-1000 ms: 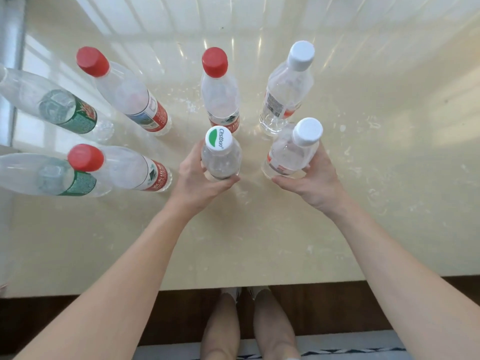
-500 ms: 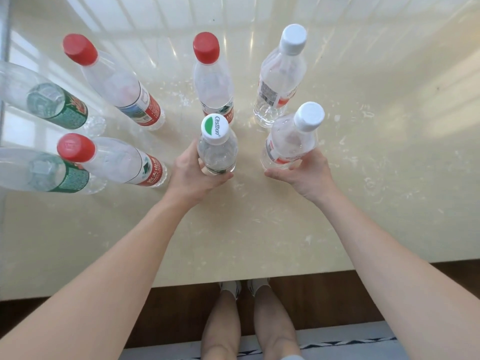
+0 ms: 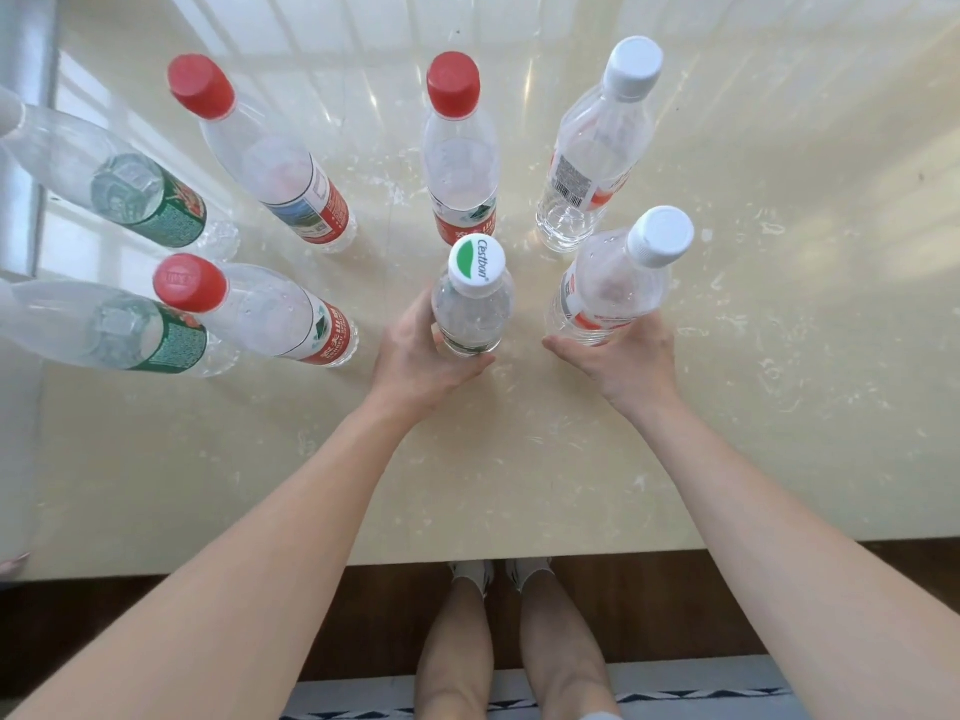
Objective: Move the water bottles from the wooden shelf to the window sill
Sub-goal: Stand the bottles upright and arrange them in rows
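we had both bottles down at the window sill (image 3: 779, 407), near its middle. our left hand (image 3: 415, 356) wrapped fingers and thumb round the lower body of the green-and-white-capped bottle (image 3: 472, 309), which lay at one o'clock from the palm. our right hand (image 3: 623, 361) cupped the foot of the white-capped bottle (image 3: 613, 288) at twelve o'clock from it, with the thumb stretched toward nine o'clock and the fingers hidden behind the plastic. we could not tell whether either base was fully seated.

both bottles stood with their long axis upright, though the right one leaned toward one o'clock, perhaps only through the lens. each hand was nearest its own bottle, so we judged that letting go called for opening the fingers and drawing straight back toward six o'clock, clear of the neighbours.

we counted eight bottles on the sill:
- three red-capped: the far-left red one (image 3: 291, 168) at eleven o'clock, the middle red one (image 3: 460, 148) at twelve, and the near red one (image 3: 260, 314) at nine
- two white-capped, counting the back white one (image 3: 597, 148) at one o'clock
- one green-and-white-capped
- two green-labelled (image 3: 145, 200) at ten and nine o'clock, their caps cut off

the wooden shelf was out of view.
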The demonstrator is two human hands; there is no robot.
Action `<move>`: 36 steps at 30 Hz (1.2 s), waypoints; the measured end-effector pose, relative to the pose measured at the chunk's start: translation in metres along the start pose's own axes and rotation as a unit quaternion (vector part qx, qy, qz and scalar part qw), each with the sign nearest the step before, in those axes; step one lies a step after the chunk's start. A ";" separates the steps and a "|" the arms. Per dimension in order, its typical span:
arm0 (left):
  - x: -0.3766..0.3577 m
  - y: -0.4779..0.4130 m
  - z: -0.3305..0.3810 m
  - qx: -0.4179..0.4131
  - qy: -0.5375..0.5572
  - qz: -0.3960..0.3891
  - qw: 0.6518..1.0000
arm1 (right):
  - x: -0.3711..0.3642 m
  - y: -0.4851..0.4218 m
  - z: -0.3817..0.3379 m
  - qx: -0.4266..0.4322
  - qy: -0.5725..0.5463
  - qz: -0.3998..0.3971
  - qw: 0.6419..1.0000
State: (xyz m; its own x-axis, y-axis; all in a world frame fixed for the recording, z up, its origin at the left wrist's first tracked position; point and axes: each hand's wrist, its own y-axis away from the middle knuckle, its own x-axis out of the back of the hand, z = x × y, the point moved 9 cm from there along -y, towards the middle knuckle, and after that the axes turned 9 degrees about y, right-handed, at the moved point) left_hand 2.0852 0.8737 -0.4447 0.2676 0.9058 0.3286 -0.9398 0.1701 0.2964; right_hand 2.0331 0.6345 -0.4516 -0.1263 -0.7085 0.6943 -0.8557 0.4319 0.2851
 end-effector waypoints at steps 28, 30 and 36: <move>0.022 0.039 -0.018 0.031 -0.052 -0.005 0.998 | 0.015 0.032 0.029 -0.016 -0.005 -0.001 1.000; 0.039 0.072 -0.017 0.034 -0.091 -0.002 0.995 | 0.027 0.061 0.037 -0.037 0.016 0.013 0.999; 0.127 0.170 -0.043 0.083 -0.217 0.018 0.972 | 0.011 0.157 -0.005 0.026 0.075 -0.049 0.996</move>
State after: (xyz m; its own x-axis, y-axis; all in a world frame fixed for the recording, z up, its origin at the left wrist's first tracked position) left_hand 1.9504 1.0343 -0.3906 0.3329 0.6550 0.6784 -0.9128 0.0433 0.4061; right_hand 1.8997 0.6969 -0.3961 0.0316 -0.6526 0.7571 -0.8851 0.3336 0.3245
